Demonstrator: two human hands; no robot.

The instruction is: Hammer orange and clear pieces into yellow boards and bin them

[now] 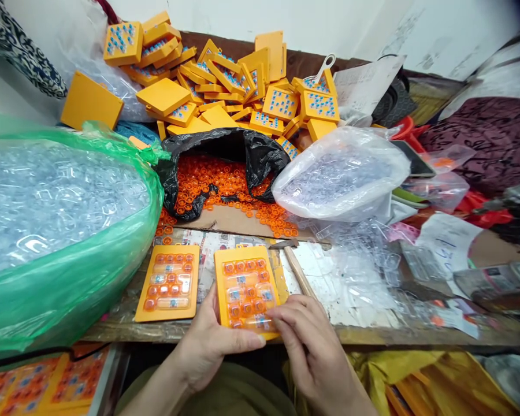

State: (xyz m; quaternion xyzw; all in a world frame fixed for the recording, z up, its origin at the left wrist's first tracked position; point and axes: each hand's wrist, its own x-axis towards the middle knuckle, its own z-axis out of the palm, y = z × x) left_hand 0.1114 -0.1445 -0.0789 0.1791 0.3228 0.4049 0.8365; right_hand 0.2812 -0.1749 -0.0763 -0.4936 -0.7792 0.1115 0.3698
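My left hand (212,335) grips a yellow plastic board (245,256) by its lower left, thumb across the bottom edge. Rows of orange ring-shaped pieces and longer clear plastic covers sit on that board, some with blue marks under them. My right hand (309,344) has its fingers pinched together at the board's lower right, the tips touching the end of a clear cover (258,322); whatever lies between them is hidden. To the left, flat on the bench, rests a second yellow board (149,309) fitted with similar orange and clear pieces.
Behind the boards, a black bag (266,151) spills orange rings (216,176). A green bag (125,254) of clear pieces stands left, a white bag (342,199) right. Yellow boards (164,97) are heaped at the back. A hammer (299,271) and loose clear pieces (359,266) lie right.
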